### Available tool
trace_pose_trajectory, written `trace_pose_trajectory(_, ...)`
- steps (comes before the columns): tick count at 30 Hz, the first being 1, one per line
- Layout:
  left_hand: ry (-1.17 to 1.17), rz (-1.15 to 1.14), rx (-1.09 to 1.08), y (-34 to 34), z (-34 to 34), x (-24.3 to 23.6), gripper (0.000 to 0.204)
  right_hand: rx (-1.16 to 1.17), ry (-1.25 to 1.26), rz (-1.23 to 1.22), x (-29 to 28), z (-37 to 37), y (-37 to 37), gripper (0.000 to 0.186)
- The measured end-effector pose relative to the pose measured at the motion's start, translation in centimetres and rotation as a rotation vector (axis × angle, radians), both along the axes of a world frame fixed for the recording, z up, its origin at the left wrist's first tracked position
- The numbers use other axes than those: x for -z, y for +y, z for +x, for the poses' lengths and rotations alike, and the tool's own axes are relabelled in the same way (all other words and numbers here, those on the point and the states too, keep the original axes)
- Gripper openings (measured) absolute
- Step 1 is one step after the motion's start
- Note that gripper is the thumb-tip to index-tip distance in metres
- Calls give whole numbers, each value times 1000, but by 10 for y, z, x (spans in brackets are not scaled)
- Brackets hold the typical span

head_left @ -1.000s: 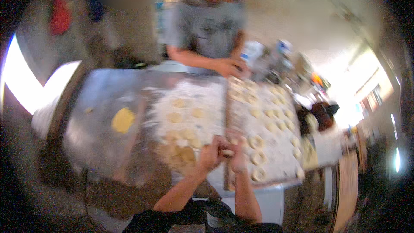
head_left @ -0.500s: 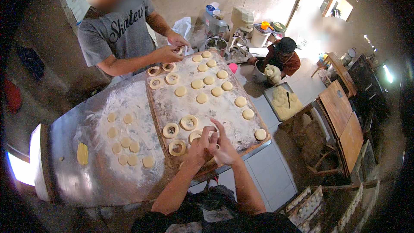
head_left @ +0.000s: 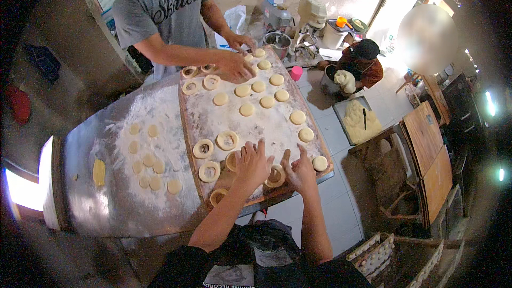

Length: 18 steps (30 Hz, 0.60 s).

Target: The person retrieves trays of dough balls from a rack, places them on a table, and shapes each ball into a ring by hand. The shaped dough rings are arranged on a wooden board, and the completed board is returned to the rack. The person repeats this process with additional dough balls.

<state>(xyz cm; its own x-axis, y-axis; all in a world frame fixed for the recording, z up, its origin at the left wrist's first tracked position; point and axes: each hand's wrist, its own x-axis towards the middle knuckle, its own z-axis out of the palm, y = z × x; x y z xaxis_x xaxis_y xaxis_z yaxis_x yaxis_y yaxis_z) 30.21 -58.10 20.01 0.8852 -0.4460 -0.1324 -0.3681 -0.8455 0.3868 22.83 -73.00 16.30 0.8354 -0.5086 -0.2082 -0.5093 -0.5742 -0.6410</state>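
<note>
Our left hand (head_left: 253, 165) and right hand (head_left: 302, 174) are open. At the right hand's nine o'clock, on the floured brown surface (head_left: 258, 126), the pale round dough ring (head_left: 280, 181) seems light, soft; we should support opposite sides.

Text in two spots. Co-worker's grey shirt (head_left: 130, 24): one word, big dark script across the chest, sloping up to the right. Wearer's black shirt (head_left: 170, 266): small pale capitals below a pale printed panel (head_left: 230, 276), at the lower edge of view.
</note>
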Motion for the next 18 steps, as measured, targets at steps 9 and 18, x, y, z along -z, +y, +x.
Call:
trace_pose_trajectory(9,124,-121,126,53,-25,-15,60,-287,-52,-383,-19,-10,23,61)
trace_pose_trajectory(18,502,-1983,-513,266,-53,37,54,-1006,-169,475,-44,-23,304,56)
